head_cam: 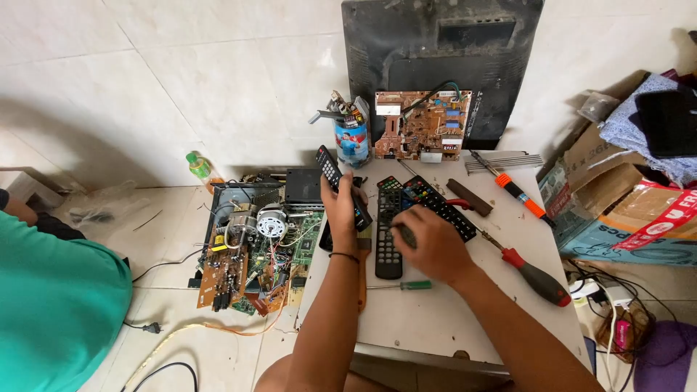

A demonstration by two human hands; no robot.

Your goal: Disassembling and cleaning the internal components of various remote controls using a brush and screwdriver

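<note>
1. A black remote control [340, 187] is gripped in the left hand [341, 210], with the fingers wrapped round its lower half; it is tilted, its top end pointing toward 11 o'clock, above the left part of the white surface [443, 319].
2. The right hand [433, 243] is laid on a second black remote [388, 232] lying flat, with the fingers curled over it; whether anything is pinched cannot be told.
3. A third remote with coloured buttons [439, 207] is set just beside the second one, at 1 o'clock from the right hand.
4. A green-handled screwdriver [403, 286] lies at 7 o'clock from the right hand; a red-and-black screwdriver [534, 274] lies at 3 o'clock.
5. An orange-handled tool [519, 192] is seen toward 1 o'clock, near the surface's far right edge.
6. A brown circuit board [423, 134] is propped against a dark panel [443, 51] at 12 o'clock, with a blue can of tools [352, 141] beside it.
7. An opened electronics chassis [254, 247] rests on the floor at 9 o'clock from the left hand.
8. A person in a teal shirt [58, 305] is partly seen at the left edge.
</note>
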